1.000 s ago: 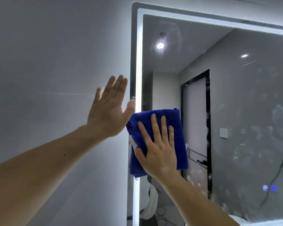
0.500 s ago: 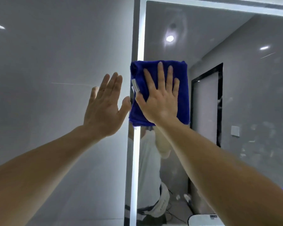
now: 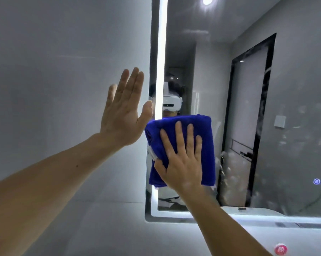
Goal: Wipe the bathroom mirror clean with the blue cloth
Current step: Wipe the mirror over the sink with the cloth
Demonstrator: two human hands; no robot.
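Observation:
A folded blue cloth [image 3: 198, 124] lies flat against the bathroom mirror [image 3: 248, 108] near its lit left edge. My right hand [image 3: 182, 161] presses on the cloth with straight, spread fingers. My left hand [image 3: 124, 109] is flat on the grey wall just left of the mirror frame, fingers straight and together, thumb by the frame. The mirror's right half shows cloudy smears and spots. The glass reflects a person wearing a white headset.
A bright light strip [image 3: 160, 52] runs down the mirror's left side and along its bottom edge. Two small blue touch icons [image 3: 316, 181] glow at the lower right of the glass. A white ledge with a red round object [image 3: 280, 249] sits below the mirror.
My right hand has slid the cloth down the mirror's left side from near the top. The view has tilted down, showing the bottom edge. My left hand stays on the wall.

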